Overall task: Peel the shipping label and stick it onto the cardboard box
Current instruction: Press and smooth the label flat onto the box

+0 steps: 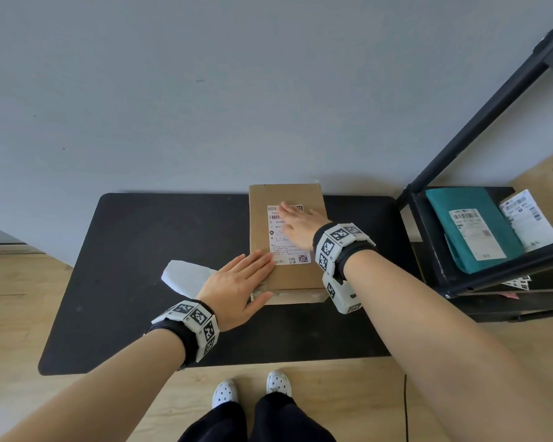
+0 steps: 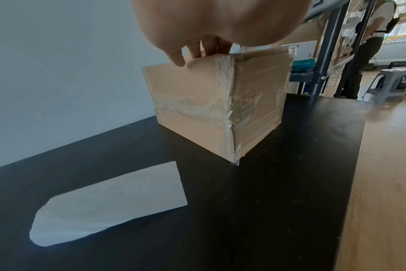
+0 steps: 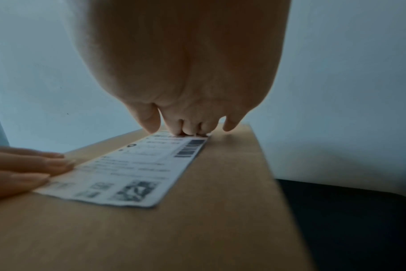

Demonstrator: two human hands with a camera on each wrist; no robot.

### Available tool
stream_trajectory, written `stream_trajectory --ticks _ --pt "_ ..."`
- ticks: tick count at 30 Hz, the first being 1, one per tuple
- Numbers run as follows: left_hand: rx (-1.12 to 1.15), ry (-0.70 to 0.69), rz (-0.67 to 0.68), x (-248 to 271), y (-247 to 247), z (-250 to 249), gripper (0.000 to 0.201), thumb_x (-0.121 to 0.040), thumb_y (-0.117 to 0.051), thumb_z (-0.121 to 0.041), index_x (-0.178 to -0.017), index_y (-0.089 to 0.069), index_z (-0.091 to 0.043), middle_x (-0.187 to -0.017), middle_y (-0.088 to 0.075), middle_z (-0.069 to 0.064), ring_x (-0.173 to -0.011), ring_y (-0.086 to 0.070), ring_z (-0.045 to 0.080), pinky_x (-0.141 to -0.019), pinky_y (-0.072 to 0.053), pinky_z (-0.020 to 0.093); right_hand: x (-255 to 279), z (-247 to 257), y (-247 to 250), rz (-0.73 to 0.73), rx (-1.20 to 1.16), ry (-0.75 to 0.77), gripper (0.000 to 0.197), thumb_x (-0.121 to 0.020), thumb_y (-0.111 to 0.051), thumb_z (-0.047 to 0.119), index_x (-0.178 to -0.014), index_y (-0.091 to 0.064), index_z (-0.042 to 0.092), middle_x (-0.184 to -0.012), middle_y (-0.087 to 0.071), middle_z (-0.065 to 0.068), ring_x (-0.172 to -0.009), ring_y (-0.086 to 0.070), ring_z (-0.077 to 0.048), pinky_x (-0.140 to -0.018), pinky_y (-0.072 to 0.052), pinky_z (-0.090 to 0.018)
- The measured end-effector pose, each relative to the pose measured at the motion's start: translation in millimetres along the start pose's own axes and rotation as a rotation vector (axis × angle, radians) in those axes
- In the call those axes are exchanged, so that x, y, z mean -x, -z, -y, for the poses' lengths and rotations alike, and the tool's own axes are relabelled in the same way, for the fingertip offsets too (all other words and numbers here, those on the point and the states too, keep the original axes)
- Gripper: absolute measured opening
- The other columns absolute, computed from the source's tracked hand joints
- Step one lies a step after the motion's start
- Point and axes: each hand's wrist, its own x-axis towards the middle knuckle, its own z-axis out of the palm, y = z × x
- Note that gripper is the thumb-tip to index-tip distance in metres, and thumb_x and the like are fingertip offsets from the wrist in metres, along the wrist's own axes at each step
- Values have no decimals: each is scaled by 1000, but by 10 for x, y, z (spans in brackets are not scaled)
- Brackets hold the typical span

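Cardboard box [image 1: 286, 282] bears label [image 1: 289, 255], both hands flat on its edges.

The head camera is looking steeply down from above at the cardboard box [image 1: 286, 237], while both wrist cameras (very near) are sharing that box from its near side.

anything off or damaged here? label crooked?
Label sits square on the box top, both hands flat on it. Oddities: the box's near-left corner is crumpled under wrinkled clear tape, and the peeled backing sheet lies loose on the table left of the box.
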Motion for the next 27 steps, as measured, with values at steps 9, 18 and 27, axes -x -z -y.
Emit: stream_trajectory --ticks 9,18,27 --pt "65 30 -76 -8 30 -61 77 -86 -16 -64 -147 -27 -20 -155 -26 -7 -140 -9 5 -110 -8 27 138 -199 -47 -57 -23 -80 57 -101 -19 27 -151 4 12 -162 9 -2 -149 6 -15 -121 -1 -38" --pt "69 38 -66 19 55 -72 68 -89 -30 -54 -148 -27 -20 -155 -26 -5 -145 -18 13 -110 -4 28 9 159 -94 -19 -6 48 56 -101 -17 26 -151 5 14 -161 11 1 -149 5 -12 -122 -2 -37" --pt "70 44 -74 20 5 -82 68 -89 -30 -54 -147 -28 -18 -155 -27 -5 -144 -19 12 -112 -5 29 266 -198 -156 -38 -11 -62 57 -100 -16 29 -150 8 14 -161 13 -2 -148 9 -13 -121 0 -36"
